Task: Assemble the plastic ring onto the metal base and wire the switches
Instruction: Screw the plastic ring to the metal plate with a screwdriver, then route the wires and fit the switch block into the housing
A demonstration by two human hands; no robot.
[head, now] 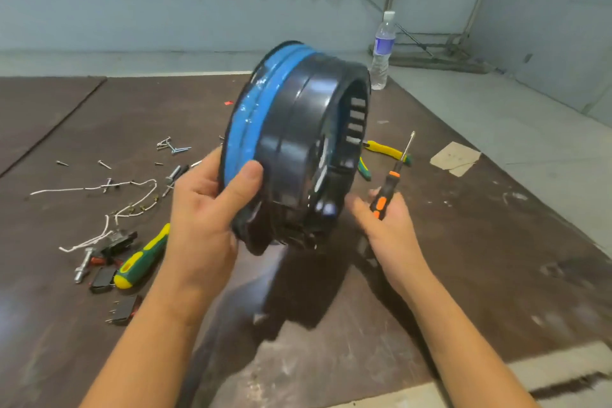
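Holding the work up for inspection: my left hand [202, 209] grips the round black plastic ring [308, 142] at its lower edge, with the thumb lying across the seam where the ring meets the blue film-covered metal base [251, 116]. The pair is tipped on edge above the brown board table [463, 242], the ring's slotted open side facing right. My right hand [387, 225] is curled round the handle of the small black-and-orange screwdriver [385, 189], its shaft pointing up and away, just beside the ring but not touching it.

Assessment: the ring appears seated on the base, and I judge the step in hand to be checking the fit and finding the fixing points before any screw goes in.

Recommendations:
- Turn the pair slowly with the gripping hand and follow the seam all the way round (a gap on the hidden far side cannot be ruled out from this view).
- Keep the thumb clamped over the seam so the two parts do not slip apart while tilted.
- Lay the work flat before driving; fastening in mid-air invites a slipped tip.
- The loose silver screws [172, 146], white wires [132, 205] and black rocker switches [102, 278] lie well to the left, so the work should come down near them.
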